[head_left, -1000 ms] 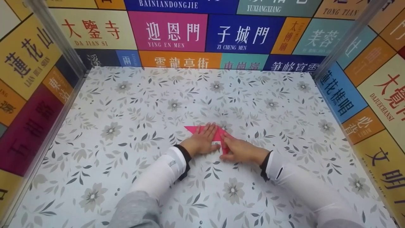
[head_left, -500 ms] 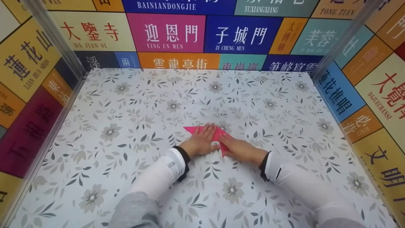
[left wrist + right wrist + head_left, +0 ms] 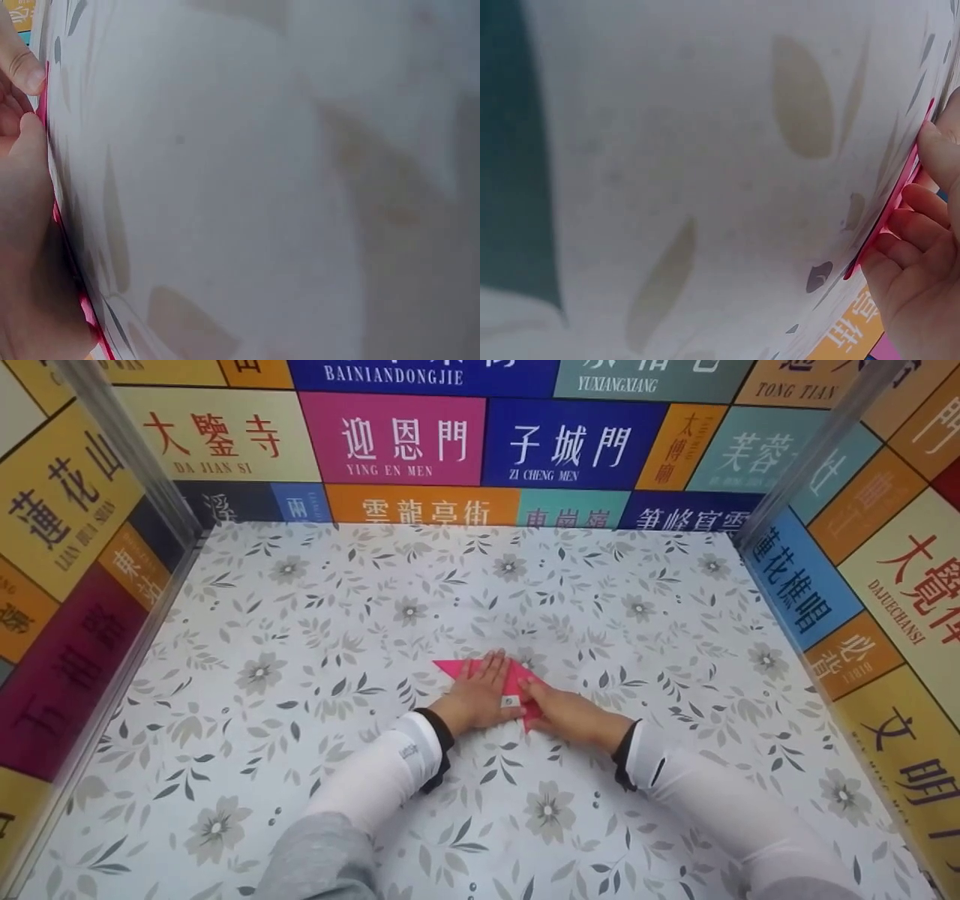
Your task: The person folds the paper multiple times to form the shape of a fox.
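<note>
Nearest: one grey fabric sleeve (image 3: 322,859), left arm. White forearm covers, the left cover (image 3: 375,780) bearing a small mark too faint to read. Black wrist cuffs (image 3: 439,746).

Left hand (image 3: 478,697): laid flat, fingers extended, on the paper's left part; nothing gripped. Right hand (image 3: 570,716): fingers bent, thumb and fingertips touching the right part; pinching or only pressing, cannot tell.

One bright pink, angular, folded paper piece (image 3: 514,682), lying under and between both hands, pointed tip out to the left, another towards the person.

Handling note, as judged: a crease seems to be being pressed. Best done with the left palm holding the sheet still, the edges lined up first, then a fingertip run firmly along the fold; dragging could skew the point.

Support: white tabletop (image 3: 600,577), printed with grey flowers and leaves, around and beyond the paper.

Farthest: multicoloured printed panels. Pink panel (image 3: 391,439), "迎恩門 YING EN MEN"; blue panel (image 3: 574,442), "子城門 ZI CHENG MEN"; cream panel (image 3: 214,435), "大鑒寺 DA JIAN SI"; yellow left-hand panel (image 3: 67,495), "LIAN HUA SHAN". Along the top, partly cropped: "BAINIANDONGJIE", "YUXIANGXIANG", "TONG TIAN". No brand identified.
</note>
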Motion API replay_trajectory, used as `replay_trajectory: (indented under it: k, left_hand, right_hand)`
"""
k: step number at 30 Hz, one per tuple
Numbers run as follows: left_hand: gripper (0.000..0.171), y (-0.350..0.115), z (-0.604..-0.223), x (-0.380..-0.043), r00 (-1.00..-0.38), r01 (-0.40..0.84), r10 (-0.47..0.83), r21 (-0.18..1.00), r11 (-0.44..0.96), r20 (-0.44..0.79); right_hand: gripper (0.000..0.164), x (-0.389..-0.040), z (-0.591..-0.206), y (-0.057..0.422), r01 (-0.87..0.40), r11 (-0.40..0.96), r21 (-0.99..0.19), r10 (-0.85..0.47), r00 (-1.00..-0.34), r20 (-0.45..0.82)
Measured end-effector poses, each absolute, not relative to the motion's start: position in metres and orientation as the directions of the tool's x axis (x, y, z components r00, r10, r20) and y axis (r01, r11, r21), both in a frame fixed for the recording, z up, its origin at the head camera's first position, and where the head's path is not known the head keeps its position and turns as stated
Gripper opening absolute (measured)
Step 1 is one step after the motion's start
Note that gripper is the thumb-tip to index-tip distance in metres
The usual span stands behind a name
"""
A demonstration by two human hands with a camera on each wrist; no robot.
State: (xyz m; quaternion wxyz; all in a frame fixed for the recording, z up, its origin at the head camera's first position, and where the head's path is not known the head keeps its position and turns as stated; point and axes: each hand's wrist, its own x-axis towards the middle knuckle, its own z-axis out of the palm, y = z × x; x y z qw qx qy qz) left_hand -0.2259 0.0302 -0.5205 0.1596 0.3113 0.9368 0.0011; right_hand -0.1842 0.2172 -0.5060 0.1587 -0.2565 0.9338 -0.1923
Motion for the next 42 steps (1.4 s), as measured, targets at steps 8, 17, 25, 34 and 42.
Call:
replay_trajectory:
  k: [8,17,25,34,42]
  left_hand:
    - [0.096,0.033,-0.525,-0.227,-0.761,0.592,0.585,0.069,0.803,-0.281]
    - [0.095,0.034,-0.522,-0.226,-0.75,0.614,0.599,0.041,0.788,-0.28]
    - [0.095,0.035,-0.512,-0.225,-0.748,0.609,0.589,0.035,0.792,-0.306]
    - [0.098,0.036,-0.506,-0.226,-0.754,0.601,0.569,0.003,0.799,-0.328]
    - [0.096,0.038,-0.508,-0.227,-0.745,0.596,0.569,0.037,0.802,-0.349]
  right_hand:
    - [0.069,-0.185,-0.509,0.218,-0.444,0.786,-0.431,-0.556,-0.813,-0.175]
    - [0.07,-0.186,-0.508,0.218,-0.485,0.769,-0.416,-0.584,-0.798,-0.148]
    - [0.071,-0.185,-0.508,0.218,-0.452,0.778,-0.437,-0.566,-0.805,-0.175]
    - [0.071,-0.185,-0.506,0.218,-0.423,0.795,-0.434,-0.543,-0.816,-0.199]
    - [0.066,-0.193,-0.497,0.222,-0.428,0.757,-0.494,-0.582,-0.785,-0.212]
